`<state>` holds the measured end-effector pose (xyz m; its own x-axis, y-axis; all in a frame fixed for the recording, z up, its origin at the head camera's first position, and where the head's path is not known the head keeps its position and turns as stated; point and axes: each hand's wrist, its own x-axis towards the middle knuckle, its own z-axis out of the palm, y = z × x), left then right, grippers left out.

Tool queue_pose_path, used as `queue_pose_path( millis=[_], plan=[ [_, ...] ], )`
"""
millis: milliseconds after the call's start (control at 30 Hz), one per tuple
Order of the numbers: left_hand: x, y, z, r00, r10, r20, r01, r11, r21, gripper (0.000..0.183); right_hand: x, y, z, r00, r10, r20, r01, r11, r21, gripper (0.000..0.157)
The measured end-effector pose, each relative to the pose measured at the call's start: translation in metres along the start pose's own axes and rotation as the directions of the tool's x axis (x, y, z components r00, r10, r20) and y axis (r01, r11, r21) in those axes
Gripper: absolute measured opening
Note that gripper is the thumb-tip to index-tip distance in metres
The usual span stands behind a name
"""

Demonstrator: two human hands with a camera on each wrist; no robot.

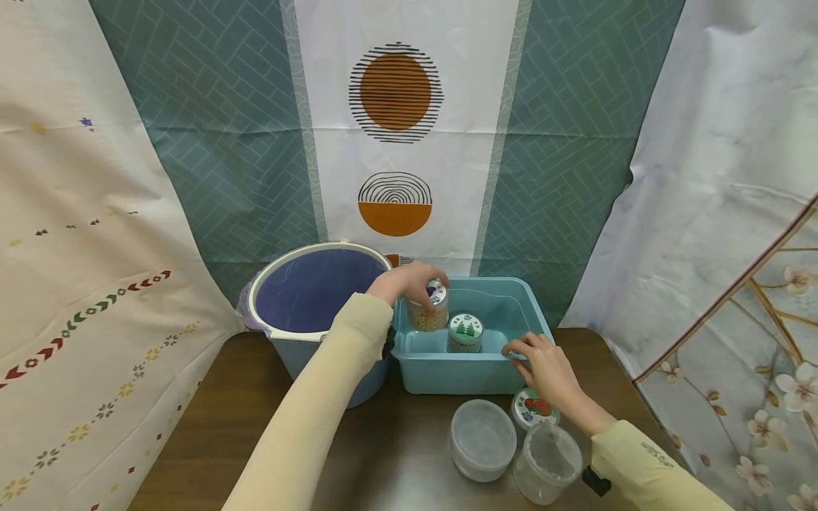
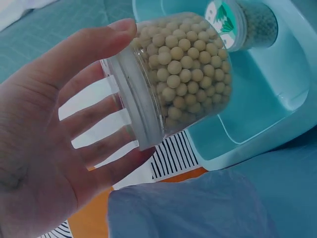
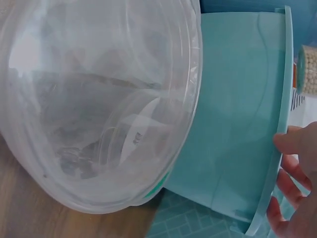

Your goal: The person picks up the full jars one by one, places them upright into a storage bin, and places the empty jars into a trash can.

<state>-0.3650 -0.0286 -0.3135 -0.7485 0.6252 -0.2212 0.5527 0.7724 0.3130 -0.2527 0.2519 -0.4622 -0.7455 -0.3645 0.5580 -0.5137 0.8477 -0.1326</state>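
My left hand (image 1: 409,282) grips a clear jar of round beige beads (image 2: 185,74) by its lid, thumb on one side and fingers on the other. It holds the jar above the left part of a turquoise basin (image 1: 460,375), tilted in the left wrist view. Inside the basin stands a smaller jar with green trees on its lid (image 1: 465,328). At the basin's front right rim, my right hand (image 1: 548,365) holds the edge, fingers curled over it and thumb on the outer side.
A blue bucket with a white rim (image 1: 290,336) stands left of the basin, lined with plastic. In front of the basin are an empty-looking clear jar (image 1: 546,465), a translucent lidded container (image 1: 483,436) and a jar with a red-pictured lid (image 1: 535,407), all on the brown table (image 1: 383,454).
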Motion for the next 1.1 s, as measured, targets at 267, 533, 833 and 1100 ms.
queue_pose_path(
  millis=[267,533,833,1100],
  plan=[
    [0.007,-0.005,0.003,0.999,-0.041,-0.007,0.041,0.999,0.000,0.061,-0.001,0.001,0.002,1.000,0.009,-0.007,-0.010,1.000,-0.006,0.027],
    [0.014,-0.008,0.008,0.996,-0.076,-0.054,0.072,0.995,-0.070,0.062,-0.001,0.000,0.001,1.000,0.025,0.015,-0.025,1.000,0.003,0.027],
    [0.019,-0.006,0.012,0.993,-0.067,-0.095,0.059,0.995,-0.085,0.062,-0.002,0.000,0.000,0.999,0.035,0.017,-0.035,0.999,-0.003,0.027],
    [0.020,-0.004,0.011,0.990,-0.105,-0.090,0.104,0.995,-0.009,0.092,-0.001,0.000,-0.002,0.999,0.028,0.014,-0.028,1.000,0.007,0.026]
  ],
)
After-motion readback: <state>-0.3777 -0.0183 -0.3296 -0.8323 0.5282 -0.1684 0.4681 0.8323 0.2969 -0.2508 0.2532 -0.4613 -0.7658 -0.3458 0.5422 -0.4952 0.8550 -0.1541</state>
